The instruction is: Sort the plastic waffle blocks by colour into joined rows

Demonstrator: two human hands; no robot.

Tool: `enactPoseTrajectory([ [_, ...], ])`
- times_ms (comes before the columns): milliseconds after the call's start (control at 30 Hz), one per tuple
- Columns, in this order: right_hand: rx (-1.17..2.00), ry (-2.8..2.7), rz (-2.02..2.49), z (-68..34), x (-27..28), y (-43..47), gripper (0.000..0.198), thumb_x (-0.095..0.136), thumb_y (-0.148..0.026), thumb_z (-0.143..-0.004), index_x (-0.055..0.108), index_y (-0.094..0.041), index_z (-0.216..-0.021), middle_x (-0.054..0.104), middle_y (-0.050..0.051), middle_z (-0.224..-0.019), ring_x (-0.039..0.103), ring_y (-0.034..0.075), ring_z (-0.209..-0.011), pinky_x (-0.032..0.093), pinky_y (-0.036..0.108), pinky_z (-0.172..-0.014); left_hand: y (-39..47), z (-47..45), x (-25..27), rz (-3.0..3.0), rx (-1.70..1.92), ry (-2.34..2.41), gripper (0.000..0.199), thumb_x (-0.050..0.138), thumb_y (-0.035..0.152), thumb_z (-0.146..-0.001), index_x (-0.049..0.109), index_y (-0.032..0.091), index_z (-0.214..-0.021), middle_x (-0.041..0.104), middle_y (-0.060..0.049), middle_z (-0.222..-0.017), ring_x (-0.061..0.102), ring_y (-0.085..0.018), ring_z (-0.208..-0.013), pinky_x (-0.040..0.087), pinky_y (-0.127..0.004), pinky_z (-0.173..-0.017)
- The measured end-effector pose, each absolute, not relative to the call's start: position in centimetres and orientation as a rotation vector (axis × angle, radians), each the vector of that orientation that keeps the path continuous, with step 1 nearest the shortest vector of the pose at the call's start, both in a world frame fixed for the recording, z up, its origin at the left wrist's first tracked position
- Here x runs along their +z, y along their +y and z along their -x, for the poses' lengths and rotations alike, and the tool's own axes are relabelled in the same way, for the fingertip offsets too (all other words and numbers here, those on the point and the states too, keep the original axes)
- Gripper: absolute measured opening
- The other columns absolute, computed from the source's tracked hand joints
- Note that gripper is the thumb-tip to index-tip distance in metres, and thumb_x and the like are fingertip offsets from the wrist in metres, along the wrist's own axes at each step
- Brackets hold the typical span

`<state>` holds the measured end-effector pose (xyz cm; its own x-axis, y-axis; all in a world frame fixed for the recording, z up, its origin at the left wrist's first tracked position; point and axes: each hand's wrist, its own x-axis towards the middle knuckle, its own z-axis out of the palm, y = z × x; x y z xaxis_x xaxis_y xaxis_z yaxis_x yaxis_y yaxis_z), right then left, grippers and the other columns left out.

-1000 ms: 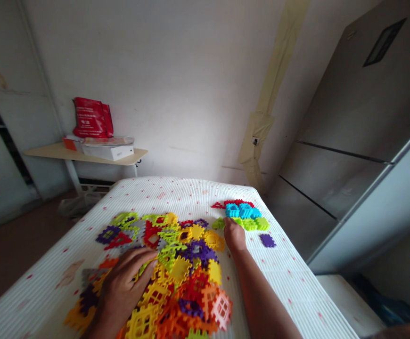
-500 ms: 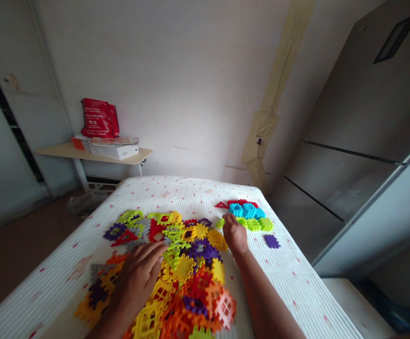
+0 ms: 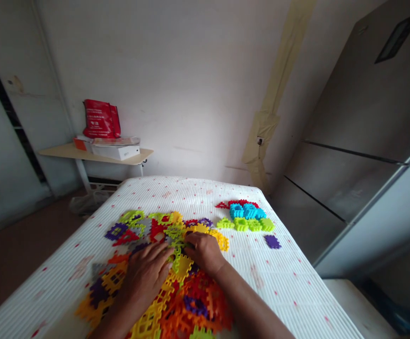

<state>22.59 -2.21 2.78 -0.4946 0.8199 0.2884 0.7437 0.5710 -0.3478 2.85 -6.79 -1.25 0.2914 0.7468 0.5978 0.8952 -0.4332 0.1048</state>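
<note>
A heap of colourful interlocking plastic tiles (image 3: 148,320) with toothed edges spreads over the bed-like surface in front of me. On its left side lies my left hand (image 3: 147,268), fingers stretched out over the tiles, tips near the light green tiles (image 3: 175,231). My right hand (image 3: 207,252) reaches into the middle of the heap with its fingers curled down beside a yellow tile (image 3: 184,267). What those fingertips hold, if anything, is hidden. Farther right stand lime green tiles (image 3: 241,224) in a row, with blue tiles (image 3: 249,210) and red tiles (image 3: 242,203) behind.
One purple square tile (image 3: 272,242) lies alone on the white dotted cover (image 3: 297,292), near its right edge. A tall grey refrigerator (image 3: 349,155) stands to the right. Against the back wall, a small table (image 3: 63,151) bears a red bag (image 3: 101,118) and boxes.
My right hand has moved left and nearer, from beside the lime green row into the heap. A lime green tile now shows where it was. My left hand has barely shifted.
</note>
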Motion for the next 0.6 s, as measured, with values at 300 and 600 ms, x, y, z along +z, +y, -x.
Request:
enactPoseTrajectory([
  [300,0.244,-2.385,1.335,-21.8,2.3,-1.6,0.02,0.052,-0.015,-0.078,0.065,-0.026,-0.09,0.067,-0.001,-0.093,0.061,0.013,-0.085,0.039,0.018,-0.07,-7.2,-3.2,-0.6,2.318,-0.912,-1.564,0.032,0.053,0.026,-0.08,0.06,0.03,-0.111,0.068,-0.001,-0.103,0.06,-0.022,-0.095,0.042,-0.038,-0.084],
  [600,0.256,-2.073,1.25,-23.8,2.5,-0.4,0.021,0.053,-0.014,-0.078,0.067,-0.022,-0.092,0.068,0.001,-0.09,0.061,0.013,-0.08,0.043,0.019,-0.071,-6.7,-2.8,-1.3,2.278,-0.912,-1.561,0.032,0.057,0.026,-0.076,0.06,0.027,-0.108,0.067,-0.002,-0.098,0.06,-0.023,-0.089,0.043,-0.039,-0.08],
])
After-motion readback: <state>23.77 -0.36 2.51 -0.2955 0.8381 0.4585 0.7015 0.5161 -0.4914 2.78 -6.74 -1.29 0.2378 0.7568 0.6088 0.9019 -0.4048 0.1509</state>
